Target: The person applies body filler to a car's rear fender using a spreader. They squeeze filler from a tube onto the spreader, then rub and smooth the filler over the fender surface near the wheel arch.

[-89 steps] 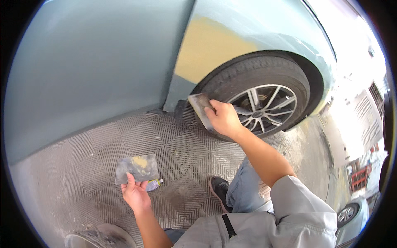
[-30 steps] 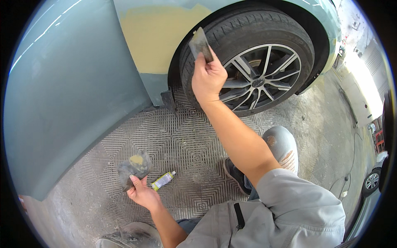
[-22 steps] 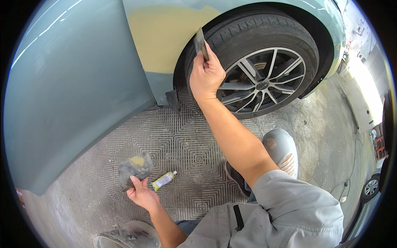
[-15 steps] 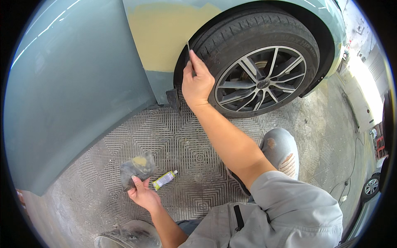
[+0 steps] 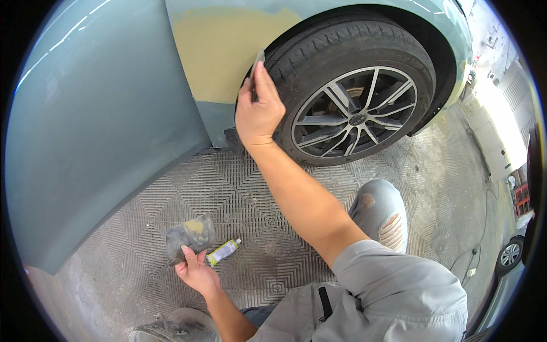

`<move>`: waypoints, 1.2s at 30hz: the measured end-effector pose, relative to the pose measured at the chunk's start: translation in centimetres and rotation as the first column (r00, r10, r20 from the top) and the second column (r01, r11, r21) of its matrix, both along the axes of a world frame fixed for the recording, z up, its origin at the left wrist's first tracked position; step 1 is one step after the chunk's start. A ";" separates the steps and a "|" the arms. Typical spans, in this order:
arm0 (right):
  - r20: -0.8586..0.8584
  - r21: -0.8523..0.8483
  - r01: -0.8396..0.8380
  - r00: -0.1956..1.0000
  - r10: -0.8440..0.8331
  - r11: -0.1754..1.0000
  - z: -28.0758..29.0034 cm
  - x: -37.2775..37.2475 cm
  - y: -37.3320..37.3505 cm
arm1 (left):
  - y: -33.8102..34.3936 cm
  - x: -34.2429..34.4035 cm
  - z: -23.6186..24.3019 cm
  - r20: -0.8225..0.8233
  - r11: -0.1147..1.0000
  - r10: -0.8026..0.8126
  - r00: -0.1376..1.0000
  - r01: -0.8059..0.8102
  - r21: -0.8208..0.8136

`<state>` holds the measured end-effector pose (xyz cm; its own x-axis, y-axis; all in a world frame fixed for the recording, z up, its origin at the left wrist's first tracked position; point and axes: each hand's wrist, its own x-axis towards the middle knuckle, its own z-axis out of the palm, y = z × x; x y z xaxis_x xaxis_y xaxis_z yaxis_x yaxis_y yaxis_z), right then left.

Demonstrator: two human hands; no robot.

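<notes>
Two pinching grips: our left hand (image 5: 198, 273) holds a grey plate (image 5: 181, 239) bearing yellow paste (image 5: 194, 227), our right hand (image 5: 260, 114) a thin spreader (image 5: 260, 56) at the edge of the fender (image 5: 225, 45). We cannot see what fills the tube (image 5: 224, 251) on the floor (image 5: 270, 219) or the bucket (image 5: 188, 326).

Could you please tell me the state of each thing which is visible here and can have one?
Left hand: closed, gripping
Gray plate: held, smeared with yellow paste
Right hand: closed, gripping
Thin spreader: held, seen nearly edge-on
Fender: partly coated yellow
Wheel: mounted
Tube: lying down, cap unclear
Jeans: torn
</notes>
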<state>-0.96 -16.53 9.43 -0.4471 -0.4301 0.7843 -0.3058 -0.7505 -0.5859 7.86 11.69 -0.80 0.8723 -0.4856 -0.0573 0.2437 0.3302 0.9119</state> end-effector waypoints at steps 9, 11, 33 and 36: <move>-0.017 0.139 0.088 0.996 -0.087 0.986 -1.3 -1.1 0.8 | -0.1 -0.3 0.2 -0.029 1.000 0.017 0.999 -0.018 -0.001; 0.046 0.156 0.024 0.998 -0.031 0.988 -0.3 -1.9 0.8 | -0.1 -0.3 0.2 -0.029 1.000 0.007 1.000 -0.007 0.006; -0.009 0.056 0.025 1.000 -0.025 0.998 2.1 -1.3 0.6 | 0.4 0.3 -0.9 0.010 0.990 -0.138 0.990 0.138 -0.041; -0.081 0.023 0.084 0.993 -0.082 0.996 0.6 0.4 0.2 | 0.5 0.2 -0.8 0.002 0.994 -0.105 0.994 0.105 0.001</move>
